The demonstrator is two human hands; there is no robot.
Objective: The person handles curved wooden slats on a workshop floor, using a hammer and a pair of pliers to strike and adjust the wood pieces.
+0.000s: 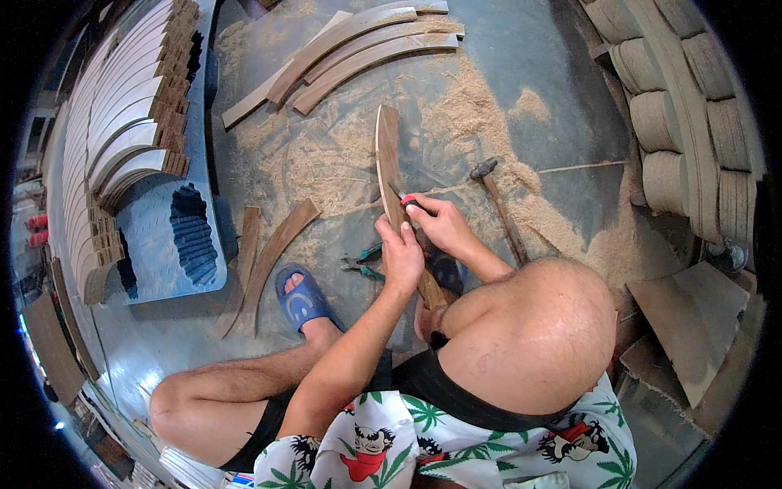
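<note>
A long curved wooden slat (pixel 388 147) stands tilted in front of me, its lower end near my right foot. My left hand (pixel 401 259) is closed around its middle. Just above it, my right hand (pixel 446 228) grips a hand tool with a red and black handle (pixel 413 201). The tool's short metal tip meets the slat's face; whether it is a blade or a driver cannot be made out. Teal-handled pliers (pixel 368 262) lie on the floor left of my left hand. A hammer (pixel 498 204) with a wooden handle lies to the right.
Several curved slats (pixel 350 57) lie at the far side, and a couple more (pixel 281 244) lie left of my foot. A blue plastic pallet (pixel 167 281) at left bears stacked curved wood pieces (pixel 122 122). Sawdust (pixel 481 114) covers the floor. Rounded wood stacks (pixel 658 122) stand at right.
</note>
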